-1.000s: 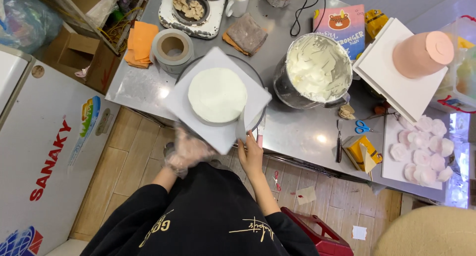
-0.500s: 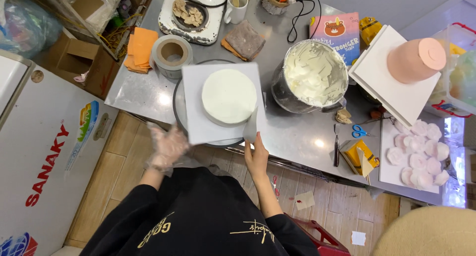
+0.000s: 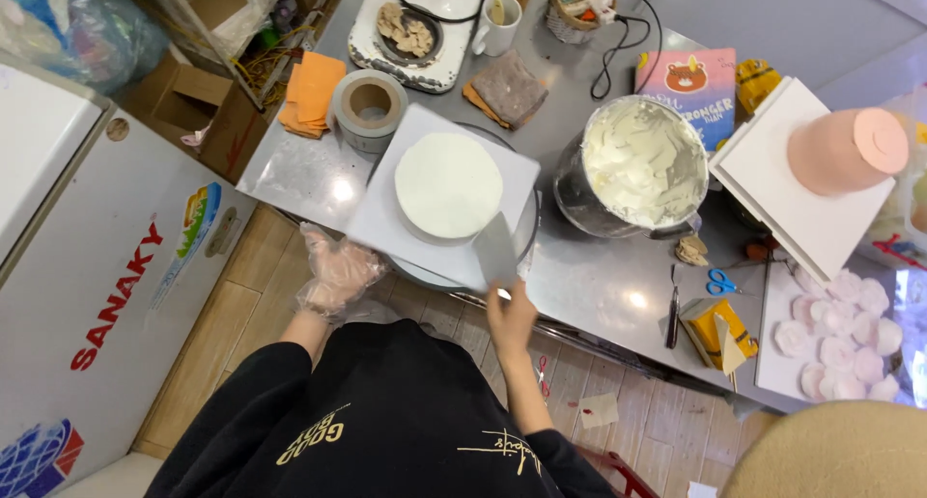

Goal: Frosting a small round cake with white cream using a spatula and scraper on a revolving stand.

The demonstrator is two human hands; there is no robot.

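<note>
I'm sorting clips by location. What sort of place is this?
Probably a small cake-decorating workshop or home bakery: a white frosted cake on a square board, a metal bowl of cream, a pink cake and pale flower decorations on a steel worktable.

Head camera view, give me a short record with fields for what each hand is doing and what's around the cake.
left hand: in a clear plastic glove, off the table edge, touching nothing
right hand: bare, holds a flat metal scraper against the near side of the cake
cake: round, white, smooth, on a square white board atop a turntable
bowl: metal, full of white cream, right of the cake
tape roll: beyond the board's far left corner
pink cake: on a white board, far right
</note>
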